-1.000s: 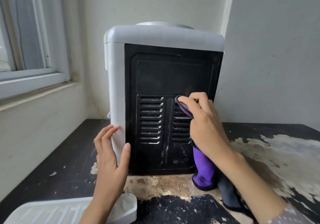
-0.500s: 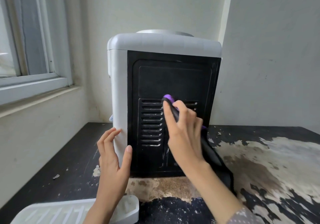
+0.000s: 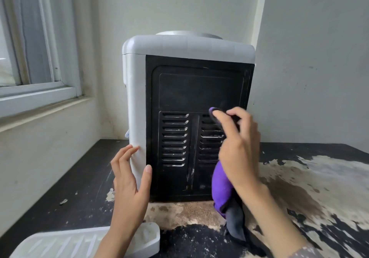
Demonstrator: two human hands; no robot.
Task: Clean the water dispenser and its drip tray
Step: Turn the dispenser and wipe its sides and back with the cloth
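**Cloth on the vents at the dispenser's back**

Nearest you, at the lower left edge, the white drip tray point(image 3: 60, 243) lies on the worktop point(image 3: 199, 239), its slotted top facing up and its right end just past your left forearm. The worktop is black with large worn, pale patches.

Your left hand point(image 3: 129, 186) stands ahead of the tray, fingers point(image 3: 123, 158) straight and spread. They lie against the grey side of the dispenser point(image 3: 187, 114) at its near left corner, while the thumb rests on the edge of the black back panel point(image 3: 197, 90). It grips nothing.

Your right hand point(image 3: 239, 150) is raised in front of the panel's right bank of vents point(image 3: 174, 140). Its fingers are curled round a cloth point(image 3: 221, 186), purple on one face and dark grey on the other, and press a fold of it against the topmost slots. The rest of the cloth hangs below your wrist, with its tail touching the worktop.

The dispenser stands upright at the back of the worktop, in the corner of the walls, its back turned toward you. A window point(image 3: 30, 58) with its sill is to the left.
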